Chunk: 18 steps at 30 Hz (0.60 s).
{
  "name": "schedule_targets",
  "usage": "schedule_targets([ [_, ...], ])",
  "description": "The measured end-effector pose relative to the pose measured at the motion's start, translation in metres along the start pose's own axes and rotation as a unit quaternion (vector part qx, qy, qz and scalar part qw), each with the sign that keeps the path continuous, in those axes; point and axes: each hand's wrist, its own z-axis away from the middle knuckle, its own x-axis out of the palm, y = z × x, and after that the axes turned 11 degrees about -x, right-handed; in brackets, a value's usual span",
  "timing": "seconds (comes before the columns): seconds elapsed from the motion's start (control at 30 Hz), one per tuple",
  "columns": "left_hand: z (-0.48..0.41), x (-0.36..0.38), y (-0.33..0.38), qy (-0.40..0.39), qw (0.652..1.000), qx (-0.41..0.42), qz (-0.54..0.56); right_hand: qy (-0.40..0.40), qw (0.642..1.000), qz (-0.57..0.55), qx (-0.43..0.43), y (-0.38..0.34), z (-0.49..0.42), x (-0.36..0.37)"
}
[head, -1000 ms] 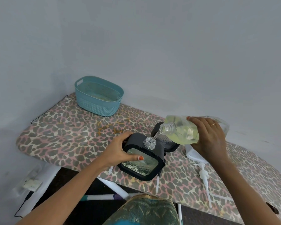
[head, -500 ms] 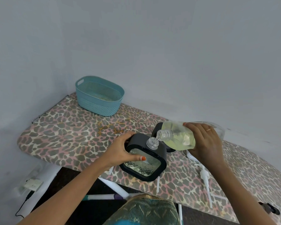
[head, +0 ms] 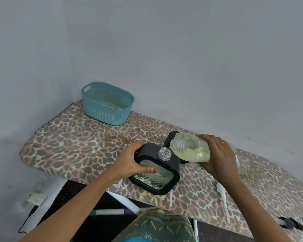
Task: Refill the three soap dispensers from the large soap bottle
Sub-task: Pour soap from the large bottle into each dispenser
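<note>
Left hand (head: 129, 163): grasping the soap dispenser (head: 156, 173), fingers wrapped over its far left corner, thumb lying on the near glass face. The dispenser is a black-framed body with a patterned glass panel. It stands tilted at the near edge of the ironing board (head: 77, 145), about the middle of its length, and its clear threaded neck is open.

Right hand (head: 219, 159): grasping the large soap bottle (head: 192, 149) round its base end. I hold the bottle almost on its side, open mouth pointing left, just right of and above the dispenser's neck. I cannot tell whether the two necks touch. Pale yellow soap lies along the bottle's lower side.

A second dispenser (head: 171, 137), black, stands just beyond the bottle and is largely hidden by it. A white pump (head: 220, 189) with its tube lies on the board to the near right. A teal basket (head: 107, 105) sits at the far left end, well apart from both hands.
</note>
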Motion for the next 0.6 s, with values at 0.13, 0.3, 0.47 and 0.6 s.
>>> schedule_targets([
  [0.13, -0.002, 0.0, 0.0, 0.002, 1.0, -0.002, 0.002, 0.013, 0.994, -0.075, 0.077, -0.007, 0.006, 0.003],
  [0.3, -0.005, -0.001, -0.001, 0.011, 1.0, -0.003, 0.003, 0.04, 0.945, -0.187, 0.264, -0.018, 0.024, 0.013],
  [0.47, -0.009, -0.001, -0.001, 0.028, 1.0, 0.001, 0.004, 0.131, 0.847, -0.292, 0.425, -0.027, 0.039, 0.022],
  [0.6, -0.012, -0.003, 0.0, 0.04, 0.999, 0.002, 0.014, 0.173, 0.798, -0.292, 0.498, -0.031, 0.051, 0.03],
])
